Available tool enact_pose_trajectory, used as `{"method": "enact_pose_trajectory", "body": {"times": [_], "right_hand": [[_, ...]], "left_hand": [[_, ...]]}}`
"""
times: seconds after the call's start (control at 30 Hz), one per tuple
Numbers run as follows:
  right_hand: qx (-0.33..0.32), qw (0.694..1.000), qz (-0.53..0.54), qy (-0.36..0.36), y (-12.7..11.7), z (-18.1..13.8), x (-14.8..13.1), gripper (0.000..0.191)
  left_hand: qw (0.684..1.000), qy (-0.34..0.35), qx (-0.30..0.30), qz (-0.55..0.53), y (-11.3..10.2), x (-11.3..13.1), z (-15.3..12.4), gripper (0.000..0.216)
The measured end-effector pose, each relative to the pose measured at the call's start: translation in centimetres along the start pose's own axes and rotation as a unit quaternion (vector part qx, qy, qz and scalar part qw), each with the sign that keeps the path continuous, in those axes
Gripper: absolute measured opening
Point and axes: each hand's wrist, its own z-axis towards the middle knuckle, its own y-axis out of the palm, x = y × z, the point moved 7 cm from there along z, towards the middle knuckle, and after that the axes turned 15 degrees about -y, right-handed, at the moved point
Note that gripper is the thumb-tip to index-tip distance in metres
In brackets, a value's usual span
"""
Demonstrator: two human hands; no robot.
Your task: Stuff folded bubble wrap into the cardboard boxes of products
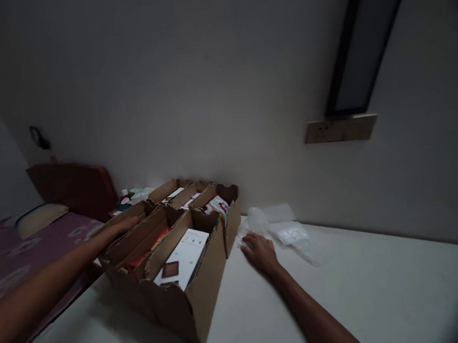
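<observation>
Cardboard boxes, a tight cluster of long open-topped trays, sit on the white worktop near its left edge, and both hands are at them now. Their long axis runs from the near left edge back toward the wall, slanting away to the right.

Left hand lies on the far-left tray's rim, fingers stretched flat along the cardboard, open, gripping nothing that I can make out. Right hand is down on the worktop just beside the cluster's right flank, palm down, fingers spread and loose, empty; its fingertips reach the edge of some crumpled clear plastic wrapping lying toward the wall.

So the boxes sit squarely between the two hands: left one touching, right one close alongside but apart from the cardboard. The nearest tray shows a white flat pack with a dark square printed on it, leaning lengthwise inside; red items show in the tray beside it. Beyond the left edge there's a bed with a patterned maroon cover and a pillow. It's dim in here, details are hard to read.
</observation>
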Motion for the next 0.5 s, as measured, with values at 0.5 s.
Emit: {"method": "enact_pose_trajectory", "body": {"times": [0.5], "right_hand": [[0.008, 1.000, -0.012, -0.010, 0.0, 0.3, 0.2, 0.037]], "left_hand": [[0.964, 0.174, 0.029, -0.200, -8.2, 17.8, -0.5, 0.046]]}}
